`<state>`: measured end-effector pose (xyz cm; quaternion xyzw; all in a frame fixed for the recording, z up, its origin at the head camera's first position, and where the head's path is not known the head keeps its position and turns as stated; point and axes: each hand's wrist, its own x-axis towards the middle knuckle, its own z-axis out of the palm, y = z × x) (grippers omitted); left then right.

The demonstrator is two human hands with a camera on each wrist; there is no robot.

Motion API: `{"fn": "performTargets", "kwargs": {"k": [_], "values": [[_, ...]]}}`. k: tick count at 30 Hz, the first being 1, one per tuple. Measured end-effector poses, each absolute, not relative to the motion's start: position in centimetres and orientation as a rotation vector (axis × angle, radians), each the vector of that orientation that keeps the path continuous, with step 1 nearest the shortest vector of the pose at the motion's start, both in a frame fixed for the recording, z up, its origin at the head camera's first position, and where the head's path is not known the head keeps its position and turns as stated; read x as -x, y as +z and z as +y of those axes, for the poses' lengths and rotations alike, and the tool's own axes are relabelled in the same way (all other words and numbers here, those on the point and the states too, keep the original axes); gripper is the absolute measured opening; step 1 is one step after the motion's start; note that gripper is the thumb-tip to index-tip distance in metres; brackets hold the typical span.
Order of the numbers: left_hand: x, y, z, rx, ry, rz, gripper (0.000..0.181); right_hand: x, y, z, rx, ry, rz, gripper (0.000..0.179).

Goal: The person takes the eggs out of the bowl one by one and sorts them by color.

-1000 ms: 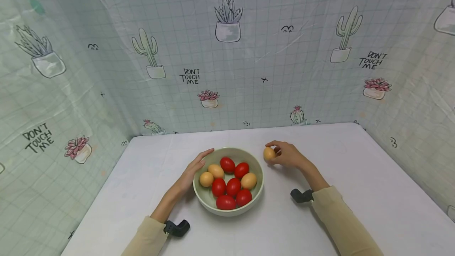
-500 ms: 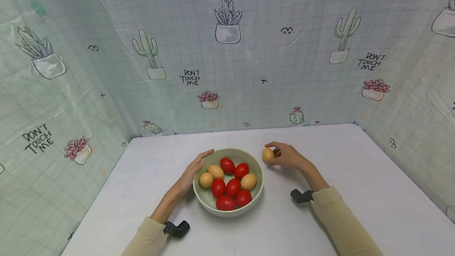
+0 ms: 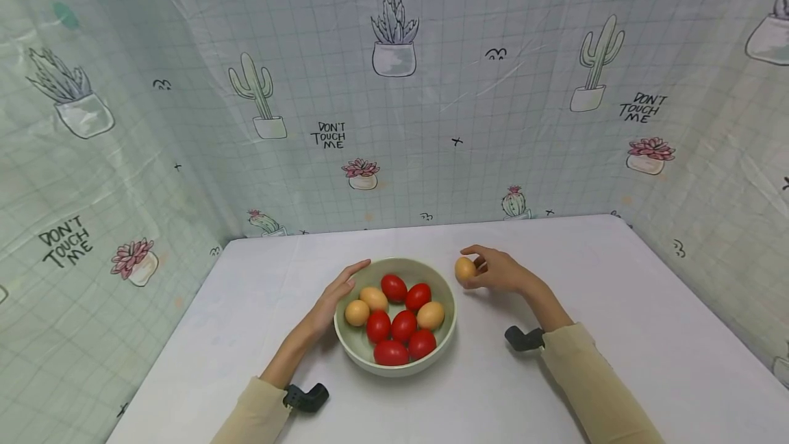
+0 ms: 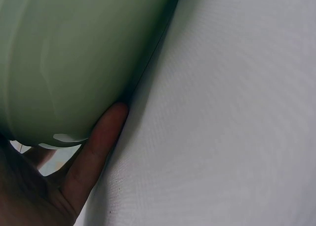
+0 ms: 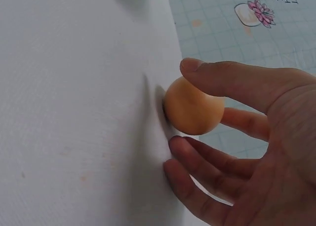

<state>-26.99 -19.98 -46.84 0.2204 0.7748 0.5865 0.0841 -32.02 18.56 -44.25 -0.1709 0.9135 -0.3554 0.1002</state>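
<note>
A pale green bowl (image 3: pixel 353 349) stands on the white table, holding several red eggs (image 3: pixel 393 287) and three yellow-tan eggs (image 3: pixel 430 316). My left hand (image 3: pixel 328 303) rests along the bowl's left side, its extended fingers at the rim. In the left wrist view one finger (image 4: pixel 106 132) lies low against the bowl's outer wall (image 4: pixel 74 63), close to the table. To the right of the bowl, my right hand (image 3: pixel 499 269) has thumb and fingers curved round another yellow-tan egg (image 3: pixel 465 268). The right wrist view shows the thumb (image 5: pixel 222 77) overlapping that egg (image 5: pixel 192 110), which sits right at the tabletop.
The white tabletop (image 3: pixel 246 286) ends at a back edge just beyond the hands. A printed cactus cloth (image 3: pixel 431 108) hangs behind it and on both sides. Black wrist cameras (image 3: pixel 306 397) stick out from both sleeves above the table.
The view has shifted very slightly. The right fingers have shifted a touch at the egg; the left hand, the bowl and its contents stay where they were.
</note>
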Motion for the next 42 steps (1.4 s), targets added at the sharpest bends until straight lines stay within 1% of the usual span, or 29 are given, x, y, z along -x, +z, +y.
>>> {"fn": "performTargets", "kwargs": {"k": [11, 18, 24, 35, 37, 42], "values": [[26.9, -46.8, -19.9, -0.657, 1.753, 2.305, 0.052, 31.1, -41.6, 19.3, 0.566, -0.951, 2.727, 0.081], [27.0, -46.7, -19.9, -0.647, 1.747, 2.305, 0.052, 30.3, -39.5, 19.1, 0.653, -0.964, 2.806, 0.080], [27.1, -46.8, -20.0, -0.645, 1.758, 2.300, 0.052, 29.1, -37.8, 18.0, 0.730, -1.026, 2.852, 0.080], [27.1, -47.0, -20.0, -0.653, 1.761, 2.301, 0.052, 26.6, -35.9, 14.5, 0.907, -1.063, 2.830, 0.069], [27.1, -46.9, -19.9, -0.651, 1.763, 2.296, 0.052, 26.2, -35.8, 13.8, 0.943, -1.035, 2.817, 0.063], [27.1, -46.8, -20.0, -0.663, 1.764, 2.288, 0.052, 25.4, -36.0, 12.1, 1.040, -0.966, 2.745, 0.041]]}}
